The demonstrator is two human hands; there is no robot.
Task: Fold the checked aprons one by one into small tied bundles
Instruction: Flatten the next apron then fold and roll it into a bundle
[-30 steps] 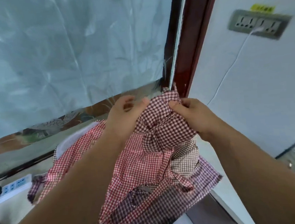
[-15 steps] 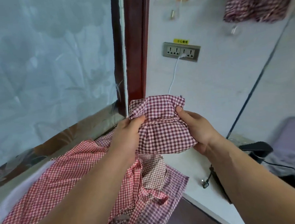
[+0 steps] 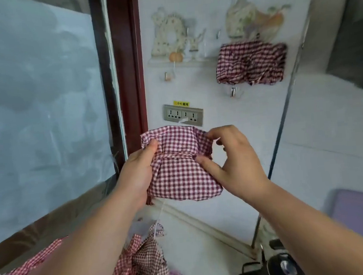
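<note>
Found gripping the left edge of a folded checked apron: left hand, thumb laid on the front, fingers curled behind. Found at the right edge: right hand, thumb pressed on the front by the band, fingers curled over the top corner and pinching it.

Held aloft between the two, in front of the wall and just under a double wall socket. Dark red and white gingham, folded to a compact packet; one flat band across the front a third down, fabric gathered in pleats beneath it, top edge flaring open (no knot visible from this side).

Below the forearms, lower left: heap of loose checked aprons, red and brownish checks mixed. Higher on the wall, right: another checked bundle, hanging. Left of the socket: dark red window frame.
</note>
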